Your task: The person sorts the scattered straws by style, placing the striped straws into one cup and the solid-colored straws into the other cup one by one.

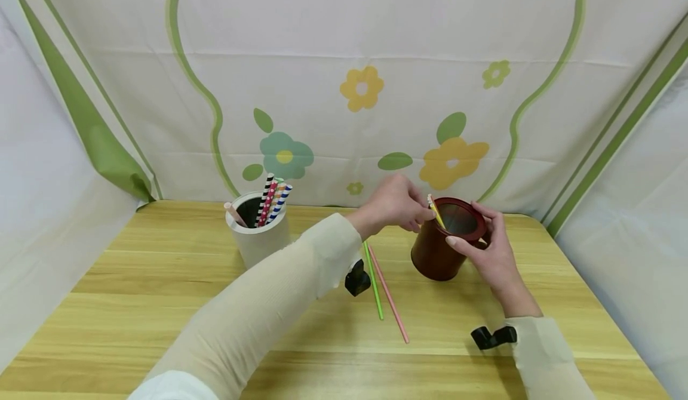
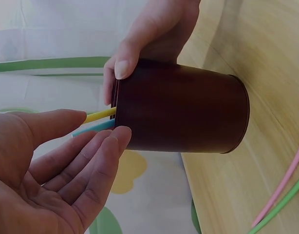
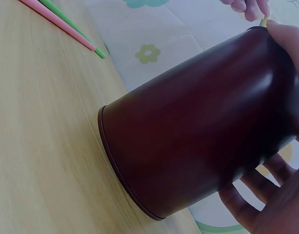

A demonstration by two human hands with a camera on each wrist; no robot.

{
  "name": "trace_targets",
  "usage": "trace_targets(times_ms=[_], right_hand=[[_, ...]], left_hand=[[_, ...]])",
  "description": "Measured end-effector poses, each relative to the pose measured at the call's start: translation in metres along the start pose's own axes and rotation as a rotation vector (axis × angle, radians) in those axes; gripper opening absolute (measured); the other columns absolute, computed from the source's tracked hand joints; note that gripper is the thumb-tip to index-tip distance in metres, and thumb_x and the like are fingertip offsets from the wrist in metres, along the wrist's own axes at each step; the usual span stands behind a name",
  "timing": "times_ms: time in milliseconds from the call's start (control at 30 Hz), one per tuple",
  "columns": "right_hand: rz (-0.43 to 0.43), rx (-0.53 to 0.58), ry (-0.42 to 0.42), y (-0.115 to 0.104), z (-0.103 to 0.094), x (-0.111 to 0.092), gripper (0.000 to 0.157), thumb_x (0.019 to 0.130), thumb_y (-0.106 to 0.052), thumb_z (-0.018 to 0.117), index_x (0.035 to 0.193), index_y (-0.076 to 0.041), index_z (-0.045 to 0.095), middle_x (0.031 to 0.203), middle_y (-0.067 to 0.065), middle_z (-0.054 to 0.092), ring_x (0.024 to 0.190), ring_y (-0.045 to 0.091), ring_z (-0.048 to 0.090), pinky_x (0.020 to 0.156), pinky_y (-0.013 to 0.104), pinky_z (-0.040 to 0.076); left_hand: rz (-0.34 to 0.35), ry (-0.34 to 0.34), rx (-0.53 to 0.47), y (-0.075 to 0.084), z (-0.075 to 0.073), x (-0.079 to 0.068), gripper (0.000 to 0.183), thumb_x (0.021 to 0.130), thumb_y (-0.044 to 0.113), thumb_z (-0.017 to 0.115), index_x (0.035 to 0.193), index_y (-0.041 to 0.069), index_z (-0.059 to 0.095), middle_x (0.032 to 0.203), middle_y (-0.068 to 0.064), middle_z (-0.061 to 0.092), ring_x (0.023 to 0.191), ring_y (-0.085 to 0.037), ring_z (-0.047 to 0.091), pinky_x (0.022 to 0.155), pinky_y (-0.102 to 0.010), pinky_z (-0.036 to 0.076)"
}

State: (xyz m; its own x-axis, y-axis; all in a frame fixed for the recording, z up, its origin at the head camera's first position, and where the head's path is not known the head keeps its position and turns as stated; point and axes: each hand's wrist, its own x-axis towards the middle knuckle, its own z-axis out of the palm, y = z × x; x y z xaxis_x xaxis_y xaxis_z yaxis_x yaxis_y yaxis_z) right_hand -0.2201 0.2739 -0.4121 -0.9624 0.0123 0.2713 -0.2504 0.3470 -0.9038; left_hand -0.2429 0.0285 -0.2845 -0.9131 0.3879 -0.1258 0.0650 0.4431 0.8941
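Note:
My right hand [image 1: 491,254] holds a dark brown mug [image 1: 438,254], thumb near its rim and fingers around the handle side. The mug stands upright on the table. A yellow straw [image 2: 100,115] and a blue straw [image 2: 96,127] stick out over the mug's rim. At their ends is my left hand [image 1: 396,206]; in the left wrist view its thumb touches the yellow straw while its fingers lie apart below the blue one. A green straw [image 1: 374,283] and a pink straw [image 1: 389,298] lie on the table between the forearms.
A white cup [image 1: 258,248] at the left, partly behind my left sleeve, holds several patterned paper straws [image 1: 275,203]. Flower-printed cloth [image 1: 322,77] hangs behind the wooden table [image 1: 134,310], with pale cloth on both sides.

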Motion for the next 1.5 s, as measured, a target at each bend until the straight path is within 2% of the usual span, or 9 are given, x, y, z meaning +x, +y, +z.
trace_targets(times_ms=[167,267,433,667,900,1000,1100,1233,1500], right_hand=[[0.0,0.01,0.0,0.0,0.0,0.0,0.082,0.097,-0.01,0.079,0.164,-0.024,0.034,0.14,-0.011,0.052,0.12,0.009,0.056,0.089,0.009,0.053],[-0.001,0.002,-0.002,0.0,0.0,0.0,0.082,0.098,-0.011,0.079,0.164,-0.024,0.033,0.14,-0.011,0.051,0.12,0.01,0.056,0.09,0.008,0.052],[-0.002,-0.031,0.0,0.0,0.0,-0.001,0.083,0.098,-0.013,0.079,0.165,-0.025,0.031,0.141,-0.011,0.051,0.12,0.01,0.056,0.09,0.008,0.052],[-0.001,-0.037,0.001,0.0,0.0,-0.001,0.083,0.098,-0.013,0.079,0.165,-0.025,0.032,0.142,-0.01,0.051,0.121,0.01,0.056,0.089,0.009,0.052],[-0.005,-0.034,-0.003,0.001,0.0,-0.001,0.083,0.098,-0.012,0.079,0.165,-0.025,0.032,0.143,-0.01,0.051,0.121,0.012,0.056,0.089,0.01,0.052],[-0.005,-0.032,-0.004,0.001,0.0,-0.001,0.083,0.098,-0.012,0.079,0.165,-0.026,0.032,0.145,-0.007,0.051,0.122,0.013,0.056,0.089,0.01,0.052],[-0.008,-0.029,-0.006,0.001,0.0,0.0,0.083,0.098,-0.012,0.079,0.165,-0.026,0.032,0.146,-0.003,0.051,0.123,0.014,0.056,0.089,0.01,0.052],[-0.007,-0.027,-0.007,0.0,0.001,0.0,0.083,0.098,-0.012,0.079,0.165,-0.026,0.032,0.146,-0.003,0.051,0.123,0.014,0.056,0.089,0.01,0.052],[-0.005,-0.035,-0.005,0.0,0.0,-0.002,0.083,0.098,-0.012,0.079,0.165,-0.025,0.032,0.143,-0.007,0.051,0.122,0.014,0.056,0.088,0.009,0.052]], left_hand=[[0.006,-0.029,-0.056,-0.003,-0.002,-0.001,0.018,0.096,0.011,0.081,0.099,-0.007,0.081,0.102,-0.025,0.08,0.084,-0.033,0.081,0.068,-0.028,0.065],[0.002,-0.069,-0.099,-0.006,-0.005,-0.003,0.017,0.096,0.01,0.081,0.099,-0.007,0.081,0.103,-0.026,0.08,0.083,-0.031,0.082,0.07,-0.03,0.066],[-0.019,-0.123,-0.151,-0.014,-0.01,-0.01,0.018,0.096,0.011,0.082,0.099,-0.006,0.079,0.104,-0.027,0.08,0.092,-0.037,0.082,0.076,-0.034,0.067],[-0.02,-0.145,-0.15,-0.035,-0.016,-0.017,0.017,0.097,0.01,0.08,0.102,-0.006,0.08,0.11,-0.027,0.079,0.083,-0.026,0.081,0.079,-0.033,0.067],[-0.018,-0.163,-0.181,-0.058,-0.018,-0.024,0.011,0.096,0.011,0.081,0.098,0.001,0.081,0.106,-0.016,0.082,0.092,-0.032,0.082,0.083,-0.035,0.067],[-0.028,-0.155,-0.201,-0.069,-0.018,-0.026,0.011,0.096,0.013,0.082,0.099,0.003,0.081,0.108,-0.015,0.082,0.09,-0.027,0.082,0.086,-0.038,0.067],[-0.064,-0.135,-0.218,-0.083,-0.017,-0.028,0.012,0.096,0.014,0.081,0.101,0.004,0.081,0.111,-0.017,0.081,0.088,-0.022,0.081,0.094,-0.045,0.065],[-0.108,-0.092,-0.236,-0.106,-0.017,-0.031,0.015,0.096,0.015,0.082,0.103,0.002,0.081,0.11,-0.017,0.08,0.089,-0.025,0.081,0.098,-0.05,0.064],[-0.185,0.003,-0.267,-0.143,-0.013,-0.033,0.018,0.096,0.017,0.083,0.104,0.001,0.08,0.101,-0.013,0.081,0.087,-0.024,0.079,0.086,-0.037,0.066]])
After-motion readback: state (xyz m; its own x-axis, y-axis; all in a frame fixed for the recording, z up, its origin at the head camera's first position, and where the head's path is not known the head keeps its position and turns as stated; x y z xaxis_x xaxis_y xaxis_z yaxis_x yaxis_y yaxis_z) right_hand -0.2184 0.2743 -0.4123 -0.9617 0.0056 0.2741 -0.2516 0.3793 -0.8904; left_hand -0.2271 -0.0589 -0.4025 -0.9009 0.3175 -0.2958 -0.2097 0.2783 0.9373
